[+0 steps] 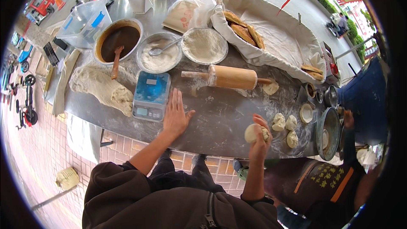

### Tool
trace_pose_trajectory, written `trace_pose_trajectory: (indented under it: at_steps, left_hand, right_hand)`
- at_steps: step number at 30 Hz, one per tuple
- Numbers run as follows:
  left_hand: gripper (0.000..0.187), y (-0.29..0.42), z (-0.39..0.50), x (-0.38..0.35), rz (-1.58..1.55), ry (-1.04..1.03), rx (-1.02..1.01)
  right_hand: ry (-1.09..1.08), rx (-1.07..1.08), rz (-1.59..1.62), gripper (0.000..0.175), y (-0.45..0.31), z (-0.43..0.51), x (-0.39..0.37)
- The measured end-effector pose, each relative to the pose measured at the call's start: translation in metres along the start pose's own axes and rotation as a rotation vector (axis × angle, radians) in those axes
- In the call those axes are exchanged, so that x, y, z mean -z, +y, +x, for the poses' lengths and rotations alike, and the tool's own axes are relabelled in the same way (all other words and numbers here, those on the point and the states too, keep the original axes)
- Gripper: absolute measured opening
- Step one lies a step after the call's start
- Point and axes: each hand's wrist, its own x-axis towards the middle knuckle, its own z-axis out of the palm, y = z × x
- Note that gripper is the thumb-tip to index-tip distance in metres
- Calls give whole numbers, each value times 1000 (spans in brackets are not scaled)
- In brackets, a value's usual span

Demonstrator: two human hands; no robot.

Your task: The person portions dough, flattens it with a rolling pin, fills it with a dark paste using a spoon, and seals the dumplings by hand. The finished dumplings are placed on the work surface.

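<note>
My right hand (261, 133) is closed around a round lump of dough (251, 133) above the near right part of the metal table. My left hand (176, 113) lies flat with nothing in it, against the right side of a digital kitchen scale (152, 95). To the scale's left stretches a long floured mass of dough (98, 87). Several small dough pieces, one of them a dough ball (279, 121), rest right of my right hand. Beyond my hands lies a thick wooden rolling pin (233, 77), its right handle over a flattened dough piece (271, 87).
Along the back stand a pot of brown liquid (127, 38) with a wooden-handled tool, a bowl of white powder (152, 58) with a spoon, a flour bowl (205, 46) and a cloth-lined basket (279, 22) of baked flatbreads. A co-worker (308, 181) is close on my right, beside a metal pan (328, 133).
</note>
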Motion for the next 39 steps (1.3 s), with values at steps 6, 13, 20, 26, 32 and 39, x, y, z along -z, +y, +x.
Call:
trace_pose_trajectory:
  at_steps: [6, 13, 20, 26, 32, 39]
  left_hand:
    - [90, 87, 42, -56, 114, 201, 45]
    - [64, 157, -26, -75, -384, 92, -76]
    - [42, 112, -33, -50, -560, 228, 225]
    - [48, 144, 5, -30, -775, 124, 172]
    - [57, 176, 34, -96, 35, 27, -99]
    - [71, 154, 36, -89, -499, -115, -9]
  right_hand:
    - [-80, -17, 69, 20, 22, 34, 110]
    - [-166, -42, -67, 21, 72, 66, 47]
    - [-487, 544, -571, 17, 121, 83, -7]
    - [-779, 54, -547, 93, 99, 84, 2]
    - [-401, 198, -352, 53, 43, 148, 36]
    - [-338, 662, -1385, 44, 70, 211, 61]
